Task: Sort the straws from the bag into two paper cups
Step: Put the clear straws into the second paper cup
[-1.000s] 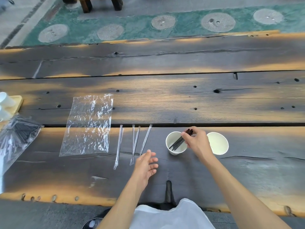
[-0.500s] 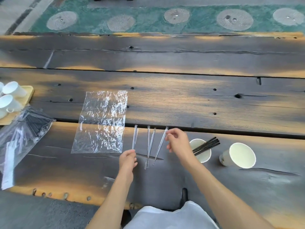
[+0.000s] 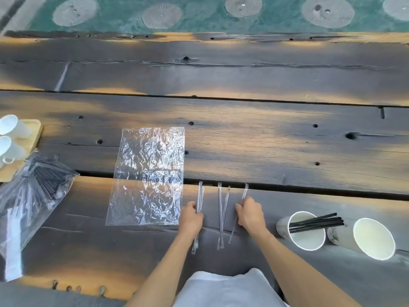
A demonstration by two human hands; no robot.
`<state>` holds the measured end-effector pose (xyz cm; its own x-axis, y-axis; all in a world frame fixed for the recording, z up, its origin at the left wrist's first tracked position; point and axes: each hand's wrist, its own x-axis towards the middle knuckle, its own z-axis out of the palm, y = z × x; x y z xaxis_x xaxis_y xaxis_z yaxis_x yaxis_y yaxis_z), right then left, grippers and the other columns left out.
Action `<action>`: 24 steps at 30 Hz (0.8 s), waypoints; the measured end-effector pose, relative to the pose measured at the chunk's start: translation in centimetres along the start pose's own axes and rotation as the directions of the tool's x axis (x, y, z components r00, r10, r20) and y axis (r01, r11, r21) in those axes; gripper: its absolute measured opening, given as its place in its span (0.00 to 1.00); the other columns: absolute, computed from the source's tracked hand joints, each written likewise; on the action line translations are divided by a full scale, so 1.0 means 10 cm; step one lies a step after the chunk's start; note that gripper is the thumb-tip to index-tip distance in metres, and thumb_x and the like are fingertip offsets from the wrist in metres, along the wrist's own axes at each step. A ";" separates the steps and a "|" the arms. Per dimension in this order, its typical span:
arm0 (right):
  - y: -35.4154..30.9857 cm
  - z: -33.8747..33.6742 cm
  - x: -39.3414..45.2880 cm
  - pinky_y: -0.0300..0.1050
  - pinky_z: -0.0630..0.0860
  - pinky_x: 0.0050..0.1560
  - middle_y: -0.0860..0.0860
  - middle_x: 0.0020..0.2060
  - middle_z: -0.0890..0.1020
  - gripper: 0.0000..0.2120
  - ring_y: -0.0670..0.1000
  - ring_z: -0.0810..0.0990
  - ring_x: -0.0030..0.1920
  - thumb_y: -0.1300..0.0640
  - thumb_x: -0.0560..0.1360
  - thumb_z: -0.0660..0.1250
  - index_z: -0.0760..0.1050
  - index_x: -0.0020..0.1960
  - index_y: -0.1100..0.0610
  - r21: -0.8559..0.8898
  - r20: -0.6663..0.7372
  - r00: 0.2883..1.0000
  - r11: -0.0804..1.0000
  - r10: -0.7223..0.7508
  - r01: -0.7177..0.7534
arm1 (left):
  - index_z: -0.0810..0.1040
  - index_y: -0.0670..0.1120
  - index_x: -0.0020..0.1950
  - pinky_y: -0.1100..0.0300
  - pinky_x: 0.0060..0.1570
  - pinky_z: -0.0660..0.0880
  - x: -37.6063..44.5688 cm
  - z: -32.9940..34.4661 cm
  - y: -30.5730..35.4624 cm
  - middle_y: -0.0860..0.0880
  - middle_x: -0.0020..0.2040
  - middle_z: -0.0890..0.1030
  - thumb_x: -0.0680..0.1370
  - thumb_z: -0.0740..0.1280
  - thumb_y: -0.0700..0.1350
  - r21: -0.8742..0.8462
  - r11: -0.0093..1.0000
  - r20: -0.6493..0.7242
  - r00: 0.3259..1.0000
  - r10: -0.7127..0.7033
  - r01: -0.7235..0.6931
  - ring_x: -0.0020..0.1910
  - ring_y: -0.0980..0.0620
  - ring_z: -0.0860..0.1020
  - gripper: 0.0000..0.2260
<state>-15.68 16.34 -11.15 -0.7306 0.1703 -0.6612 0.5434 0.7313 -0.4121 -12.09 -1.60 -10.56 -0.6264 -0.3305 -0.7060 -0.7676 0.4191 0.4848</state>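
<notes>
Several clear wrapped straws (image 3: 221, 213) lie side by side on the dark wooden table. My left hand (image 3: 190, 218) rests on the leftmost pair (image 3: 200, 196), fingers curled over them. My right hand (image 3: 251, 214) touches the rightmost clear straw (image 3: 245, 191). To the right stand two white paper cups: the nearer cup (image 3: 306, 232) holds several black straws (image 3: 316, 222) leaning right, the farther cup (image 3: 374, 238) holds nothing. An empty flat clear bag (image 3: 148, 176) lies left of the straws.
A second plastic bag of black straws (image 3: 28, 196) lies at the left edge. Behind it a wooden tray (image 3: 33, 134) carries white mugs (image 3: 13, 127). A gap (image 3: 309, 189) between planks runs just beyond the straws. Green floor lies past the table.
My right hand has left the black straws in the nearer cup and come left to the clear straws. My left hand has moved forward onto the leftmost pair.
</notes>
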 end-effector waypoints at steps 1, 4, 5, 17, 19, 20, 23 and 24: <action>-0.01 0.03 0.01 0.49 0.73 0.44 0.57 0.45 0.77 0.09 0.63 0.80 0.49 0.55 0.79 0.61 0.70 0.50 0.61 -0.056 -0.007 1.000 0.998 0.005 -0.005 | 0.67 0.44 0.74 0.54 0.52 0.76 0.02 0.02 0.00 0.42 0.62 0.74 0.80 0.60 0.37 0.022 1.000 0.014 1.000 0.016 -0.016 0.52 0.47 0.77 0.21; -0.01 0.10 0.04 0.50 0.71 0.43 0.60 0.50 0.78 0.06 0.65 0.79 0.53 0.60 0.79 0.60 0.70 0.54 0.61 -0.180 -0.042 0.999 0.984 0.009 -0.016 | 0.67 0.45 0.74 0.55 0.53 0.75 0.04 0.07 0.02 0.44 0.61 0.73 0.80 0.59 0.38 0.060 0.997 0.051 0.997 0.055 -0.058 0.54 0.48 0.76 0.21; -0.01 0.12 0.05 0.51 0.73 0.43 0.61 0.51 0.79 0.06 0.65 0.79 0.53 0.61 0.79 0.59 0.71 0.54 0.61 -0.210 -0.050 0.999 0.978 0.000 -0.010 | 0.67 0.46 0.74 0.57 0.51 0.74 0.04 0.09 0.03 0.45 0.62 0.72 0.81 0.59 0.38 0.062 0.996 0.065 0.996 0.065 -0.069 0.55 0.49 0.76 0.21; -0.15 0.31 -0.09 0.55 0.82 0.41 0.60 0.42 0.83 0.06 0.63 0.84 0.42 0.64 0.74 0.62 0.77 0.43 0.62 -0.168 0.124 0.989 0.980 -0.082 0.102 | 0.77 0.46 0.66 0.54 0.56 0.76 -0.05 0.32 0.13 0.49 0.49 0.80 0.79 0.58 0.35 0.036 0.994 0.087 0.991 0.104 -0.108 0.54 0.48 0.78 0.18; -0.16 0.36 -0.08 0.54 0.83 0.40 0.60 0.40 0.84 0.04 0.61 0.85 0.39 0.66 0.72 0.64 0.78 0.42 0.63 -0.115 0.150 0.986 0.989 -0.078 0.096 | 0.79 0.45 0.63 0.53 0.54 0.78 -0.07 0.34 0.15 0.48 0.47 0.81 0.79 0.60 0.35 0.015 0.995 0.045 0.994 0.097 -0.097 0.52 0.47 0.80 0.16; -0.16 0.37 -0.07 0.54 0.84 0.40 0.60 0.39 0.84 0.05 0.59 0.85 0.37 0.66 0.73 0.64 0.78 0.41 0.63 -0.054 0.155 0.985 0.995 -0.068 0.078 | 0.80 0.44 0.61 0.53 0.53 0.78 -0.07 0.35 0.17 0.48 0.47 0.82 0.79 0.61 0.35 -0.003 0.996 0.031 0.996 0.089 -0.089 0.51 0.47 0.80 0.14; -0.18 0.38 -0.09 0.39 0.81 0.31 0.56 0.32 0.83 0.10 0.46 0.83 0.27 0.64 0.78 0.62 0.78 0.40 0.60 0.110 0.170 0.985 0.994 -0.040 0.021 | 0.83 0.43 0.53 0.54 0.52 0.80 -0.07 0.37 0.19 0.46 0.48 0.84 0.78 0.65 0.35 -0.066 0.997 0.015 0.999 0.040 -0.039 0.49 0.47 0.82 0.09; -0.18 0.37 -0.09 0.34 0.77 0.28 0.54 0.30 0.83 0.10 0.43 0.81 0.24 0.63 0.79 0.63 0.78 0.40 0.59 0.140 0.176 0.984 0.990 -0.038 0.014 | 0.83 0.43 0.50 0.54 0.51 0.80 -0.07 0.37 0.19 0.46 0.47 0.84 0.78 0.66 0.35 -0.090 0.996 0.015 1.000 0.022 -0.021 0.48 0.48 0.82 0.07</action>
<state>-14.48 12.36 -12.13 -0.6671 0.0235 -0.7446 0.5860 0.6336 -0.5050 -12.62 2.54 -11.08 -0.6410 -0.3089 -0.7026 -0.7637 0.3480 0.5438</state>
